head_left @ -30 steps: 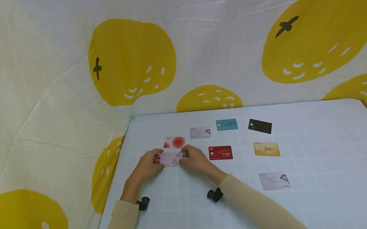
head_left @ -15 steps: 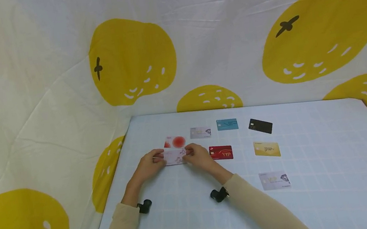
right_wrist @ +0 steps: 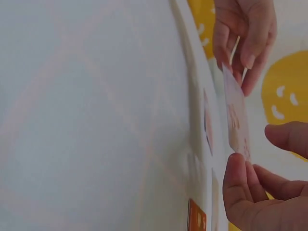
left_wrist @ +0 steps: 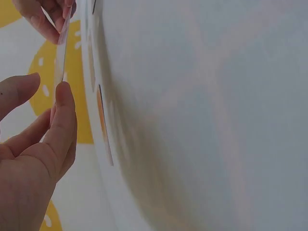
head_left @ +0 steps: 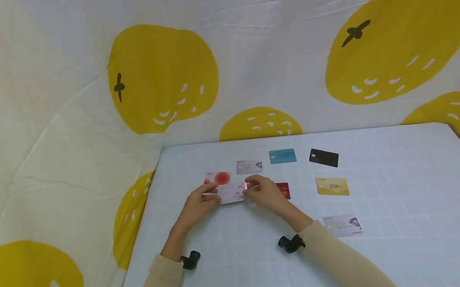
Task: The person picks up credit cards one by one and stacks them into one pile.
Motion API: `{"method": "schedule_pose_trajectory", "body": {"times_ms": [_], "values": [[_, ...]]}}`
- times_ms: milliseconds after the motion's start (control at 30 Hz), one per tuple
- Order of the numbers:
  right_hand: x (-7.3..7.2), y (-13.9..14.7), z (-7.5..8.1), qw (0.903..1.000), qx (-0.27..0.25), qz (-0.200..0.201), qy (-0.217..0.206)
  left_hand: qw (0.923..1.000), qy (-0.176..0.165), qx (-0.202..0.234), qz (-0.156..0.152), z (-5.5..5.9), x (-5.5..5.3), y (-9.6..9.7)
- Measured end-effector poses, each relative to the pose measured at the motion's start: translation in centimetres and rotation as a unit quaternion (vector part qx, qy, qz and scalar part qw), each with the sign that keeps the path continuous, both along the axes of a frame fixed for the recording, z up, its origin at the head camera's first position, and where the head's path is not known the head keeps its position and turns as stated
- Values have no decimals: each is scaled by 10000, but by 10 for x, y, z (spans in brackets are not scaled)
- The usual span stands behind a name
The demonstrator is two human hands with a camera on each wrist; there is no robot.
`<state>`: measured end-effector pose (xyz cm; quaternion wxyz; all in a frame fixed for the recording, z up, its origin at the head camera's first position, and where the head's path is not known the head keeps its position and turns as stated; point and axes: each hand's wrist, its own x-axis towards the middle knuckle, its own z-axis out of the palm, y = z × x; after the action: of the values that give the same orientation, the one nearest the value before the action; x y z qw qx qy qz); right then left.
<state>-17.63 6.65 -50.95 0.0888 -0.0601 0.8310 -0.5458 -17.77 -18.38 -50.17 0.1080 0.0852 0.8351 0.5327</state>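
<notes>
A pale pink-white rectangular card with small reddish print is held level by its two short ends, raised off the table as both wrist views show. The left hand grasps one end with its fingertips, and the right hand likewise grips the other.

Just beyond the held card lies a white card with a red disc, partly hidden. A pale silver card with a dark motif lies near it, followed toward the right by a teal card and a tilted black card. Beside the right hand, which covers part of it, is a glossy red card; farther right is a gold card, and nearer the person, by the right sleeve, a second pale silver card.

All these lie flat on a table with a light blue, faintly gridded cover. Behind hangs white cloth printed with yellow fruit.
</notes>
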Motion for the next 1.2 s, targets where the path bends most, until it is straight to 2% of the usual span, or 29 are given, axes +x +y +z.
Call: {"method": "schedule_pose_trajectory", "body": {"times_ms": [133, 367, 833, 1200], "values": [[3, 15, 3, 9996, 172, -214, 18, 9999, -41, -52, -106, 0, -2, 16], [9, 38, 3, 9988, 202, -425, -105, 9989, -8, 269, -372, -3, -5, 41], [14, 83, 4, 9960, 442, -691, -361, 9955, -6, -266, -906, -11, -13, 88], [16, 97, 0, 9938, 556, -842, -473, 9901, 108, -828, -1125, -20, -19, 108]]}}
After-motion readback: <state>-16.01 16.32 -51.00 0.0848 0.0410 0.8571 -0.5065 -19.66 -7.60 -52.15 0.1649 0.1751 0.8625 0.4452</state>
